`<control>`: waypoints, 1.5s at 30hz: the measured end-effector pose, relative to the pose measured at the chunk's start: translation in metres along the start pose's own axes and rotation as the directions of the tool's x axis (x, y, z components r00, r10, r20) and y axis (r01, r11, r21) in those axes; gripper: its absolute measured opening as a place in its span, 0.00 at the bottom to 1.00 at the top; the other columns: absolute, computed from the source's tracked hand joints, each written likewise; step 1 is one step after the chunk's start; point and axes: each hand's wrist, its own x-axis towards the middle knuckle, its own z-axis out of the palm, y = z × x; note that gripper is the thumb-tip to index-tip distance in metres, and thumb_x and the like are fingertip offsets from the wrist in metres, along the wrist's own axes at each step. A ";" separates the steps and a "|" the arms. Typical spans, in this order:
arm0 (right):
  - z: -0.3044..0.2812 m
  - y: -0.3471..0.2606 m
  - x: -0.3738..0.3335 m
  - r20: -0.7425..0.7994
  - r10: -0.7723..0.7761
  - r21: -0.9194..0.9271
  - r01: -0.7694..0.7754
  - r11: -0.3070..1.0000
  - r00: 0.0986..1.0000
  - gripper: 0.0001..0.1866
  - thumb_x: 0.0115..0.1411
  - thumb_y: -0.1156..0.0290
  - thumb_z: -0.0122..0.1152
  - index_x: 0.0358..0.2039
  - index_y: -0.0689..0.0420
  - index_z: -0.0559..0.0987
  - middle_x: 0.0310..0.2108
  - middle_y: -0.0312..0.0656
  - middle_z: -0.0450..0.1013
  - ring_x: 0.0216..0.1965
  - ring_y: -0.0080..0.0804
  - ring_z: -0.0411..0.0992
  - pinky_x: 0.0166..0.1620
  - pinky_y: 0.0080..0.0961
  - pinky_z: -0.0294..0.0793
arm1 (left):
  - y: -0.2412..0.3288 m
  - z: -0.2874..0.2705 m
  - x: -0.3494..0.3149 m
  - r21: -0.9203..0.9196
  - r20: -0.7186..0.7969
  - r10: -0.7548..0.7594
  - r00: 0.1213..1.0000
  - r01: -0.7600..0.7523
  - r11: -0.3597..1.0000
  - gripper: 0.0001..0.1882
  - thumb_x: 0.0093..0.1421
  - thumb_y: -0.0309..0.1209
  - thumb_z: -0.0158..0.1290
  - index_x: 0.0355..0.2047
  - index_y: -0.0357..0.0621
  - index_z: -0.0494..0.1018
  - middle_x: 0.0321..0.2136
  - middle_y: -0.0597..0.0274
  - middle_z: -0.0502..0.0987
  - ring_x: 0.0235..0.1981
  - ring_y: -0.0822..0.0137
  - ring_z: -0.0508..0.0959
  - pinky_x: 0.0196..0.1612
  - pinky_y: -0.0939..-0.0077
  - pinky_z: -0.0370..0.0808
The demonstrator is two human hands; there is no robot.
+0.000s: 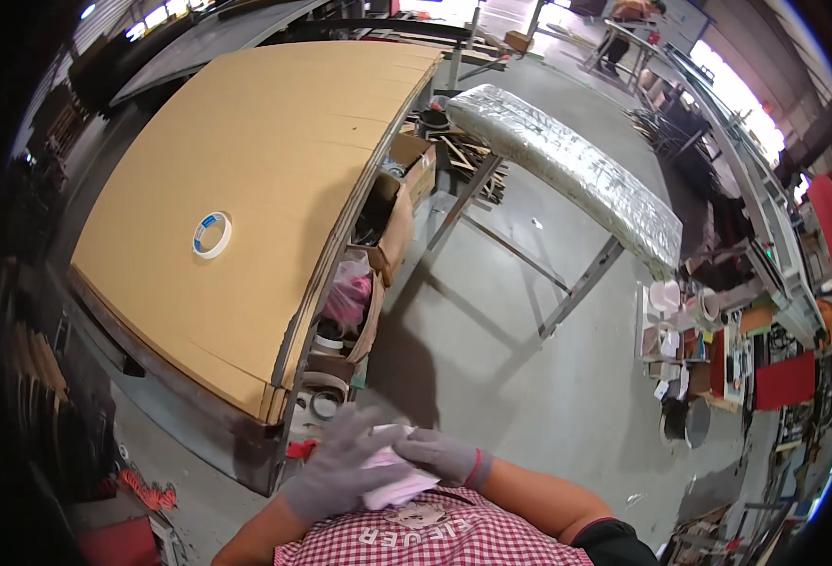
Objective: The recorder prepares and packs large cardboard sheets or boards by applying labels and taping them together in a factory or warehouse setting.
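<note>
Both my hands wear grey gloves and meet in front of my chest, over a red-and-white checked apron. My left hand (333,469) lies with fingers spread over a crumpled pale pink cloth or glove (392,483). My right hand (442,455) pinches the same pale piece from the right. A roll of white tape with a blue core (211,235) lies alone on the large brown cardboard sheets (274,141) stacked on the table to my left, well out of reach of both hands.
Open cardboard boxes (399,203) and a pink bag (348,294) stand under the table's right edge. A long foil-wrapped bundle (567,165) rests on metal trestles ahead. Cluttered shelves and buckets (694,340) are at right. A person works far back at a stand (623,28).
</note>
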 end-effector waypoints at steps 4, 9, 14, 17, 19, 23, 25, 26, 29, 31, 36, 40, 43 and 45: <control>-0.049 -0.050 0.011 -0.266 -0.170 0.079 0.197 0.977 0.949 0.23 0.62 0.70 0.55 0.56 0.62 0.64 0.46 0.40 0.69 0.46 0.24 0.68 0.47 0.23 0.71 | -0.063 0.053 0.055 -0.148 0.004 -0.244 0.970 0.242 0.959 0.24 0.52 0.39 0.57 0.50 0.53 0.70 0.55 0.49 0.63 0.56 0.48 0.64 0.62 0.57 0.56; -0.130 -0.102 0.004 -0.545 -0.247 -0.150 0.196 0.969 0.801 0.30 0.59 0.81 0.53 0.60 0.63 0.57 0.51 0.44 0.64 0.51 0.29 0.66 0.53 0.26 0.69 | -0.119 0.120 0.114 -0.881 0.364 -0.477 0.800 0.130 -0.454 0.27 0.64 0.42 0.49 0.56 0.37 0.60 0.51 0.56 0.67 0.51 0.64 0.69 0.54 0.66 0.66; -0.172 -0.125 0.061 -0.364 -0.457 -0.498 0.245 0.832 0.812 0.30 0.60 0.80 0.52 0.61 0.66 0.54 0.53 0.45 0.63 0.52 0.29 0.65 0.55 0.26 0.66 | -0.154 0.128 0.150 -0.909 0.413 -0.472 0.779 0.386 -0.157 0.19 0.64 0.38 0.49 0.49 0.37 0.69 0.41 0.63 0.75 0.42 0.70 0.73 0.49 0.75 0.69; -0.211 -0.148 0.116 -0.292 -0.226 -0.419 0.088 0.904 0.929 0.22 0.61 0.76 0.53 0.55 0.64 0.64 0.49 0.43 0.65 0.44 0.26 0.69 0.46 0.24 0.71 | -0.175 0.125 0.139 -0.905 0.216 -0.797 0.565 0.421 0.054 0.19 0.64 0.37 0.50 0.48 0.34 0.70 0.38 0.59 0.77 0.41 0.70 0.75 0.49 0.76 0.70; -0.268 -0.124 0.159 -0.184 -0.159 -0.490 0.050 0.870 0.970 0.15 0.60 0.72 0.56 0.46 0.62 0.72 0.37 0.41 0.70 0.32 0.26 0.70 0.35 0.24 0.72 | -0.185 0.135 0.122 -0.845 0.231 -0.877 0.422 0.534 0.034 0.19 0.63 0.37 0.50 0.46 0.33 0.71 0.37 0.56 0.77 0.41 0.66 0.76 0.48 0.73 0.71; -0.282 -0.125 0.292 0.097 -0.196 -0.840 0.186 0.510 0.976 0.23 0.53 0.59 0.60 0.48 0.56 0.73 0.39 0.51 0.75 0.45 0.47 0.72 0.47 0.37 0.71 | -0.198 0.144 0.097 -0.304 -0.076 -0.898 0.432 0.848 0.434 0.17 0.56 0.39 0.53 0.32 0.33 0.73 0.43 0.43 0.74 0.41 0.45 0.74 0.47 0.61 0.71; -0.242 -0.133 0.359 0.186 -0.099 -0.796 0.209 0.568 0.978 0.21 0.50 0.61 0.61 0.44 0.57 0.74 0.39 0.53 0.75 0.44 0.50 0.72 0.49 0.35 0.70 | -0.211 0.138 0.092 -0.117 -0.152 -0.870 0.469 0.865 0.488 0.16 0.55 0.38 0.53 0.30 0.33 0.73 0.43 0.43 0.73 0.42 0.46 0.74 0.47 0.62 0.71; -0.253 -0.106 0.404 0.240 -0.224 -0.871 0.311 0.380 0.945 0.18 0.50 0.63 0.60 0.41 0.56 0.76 0.37 0.52 0.75 0.42 0.49 0.74 0.47 0.37 0.70 | -0.229 0.136 0.104 0.058 -0.218 -0.787 0.577 0.813 0.579 0.15 0.54 0.37 0.54 0.28 0.34 0.72 0.43 0.42 0.73 0.42 0.48 0.73 0.48 0.63 0.71; -0.245 -0.060 0.435 0.304 -0.212 -0.936 0.332 0.115 0.929 0.13 0.48 0.67 0.58 0.35 0.55 0.79 0.34 0.50 0.77 0.38 0.48 0.75 0.44 0.40 0.70 | -0.273 0.132 0.118 0.129 -0.112 -0.924 0.366 0.927 0.351 0.12 0.55 0.34 0.52 0.29 0.34 0.73 0.54 0.43 0.65 0.45 0.46 0.71 0.47 0.58 0.69; -0.243 -0.033 0.411 0.369 -0.089 -0.928 0.372 0.017 0.925 0.09 0.46 0.68 0.58 0.29 0.51 0.81 0.28 0.46 0.77 0.34 0.43 0.77 0.41 0.40 0.68 | -0.299 0.127 0.122 0.064 -0.003 -0.971 0.239 0.969 0.238 0.09 0.54 0.29 0.51 0.30 0.35 0.73 0.53 0.46 0.67 0.43 0.47 0.72 0.45 0.57 0.70; -0.257 -0.034 0.349 0.369 0.067 -0.905 0.342 0.251 0.927 0.08 0.46 0.70 0.57 0.28 0.56 0.79 0.33 0.50 0.75 0.35 0.48 0.74 0.41 0.40 0.71 | -0.329 0.176 0.069 0.051 0.470 -0.817 0.335 0.913 0.404 0.11 0.53 0.31 0.53 0.32 0.36 0.74 0.41 0.47 0.73 0.39 0.50 0.74 0.44 0.60 0.72; -0.281 -0.066 0.378 0.142 -0.510 -0.776 0.415 0.475 0.849 0.12 0.49 0.76 0.56 0.36 0.58 0.79 0.34 0.53 0.74 0.35 0.52 0.73 0.37 0.38 0.73 | -0.317 0.190 0.068 0.032 0.217 -0.918 0.333 0.937 0.348 0.14 0.53 0.35 0.53 0.30 0.32 0.73 0.37 0.44 0.73 0.40 0.46 0.72 0.46 0.59 0.70; -0.290 -0.083 0.432 0.169 -0.503 -0.832 0.396 0.387 0.847 0.14 0.53 0.73 0.53 0.41 0.54 0.78 0.38 0.47 0.75 0.42 0.50 0.72 0.43 0.36 0.72 | -0.306 0.177 0.070 0.012 0.117 -0.949 0.293 0.955 0.296 0.15 0.53 0.35 0.54 0.28 0.31 0.72 0.38 0.43 0.72 0.41 0.45 0.71 0.46 0.57 0.69; -0.285 -0.074 0.464 0.267 -0.335 -0.923 0.341 0.182 0.903 0.14 0.53 0.72 0.53 0.41 0.53 0.78 0.40 0.47 0.74 0.44 0.49 0.71 0.45 0.36 0.71 | -0.304 0.175 0.071 0.037 0.053 -0.948 0.315 0.948 0.317 0.14 0.52 0.34 0.55 0.28 0.31 0.71 0.39 0.43 0.71 0.41 0.45 0.71 0.45 0.57 0.69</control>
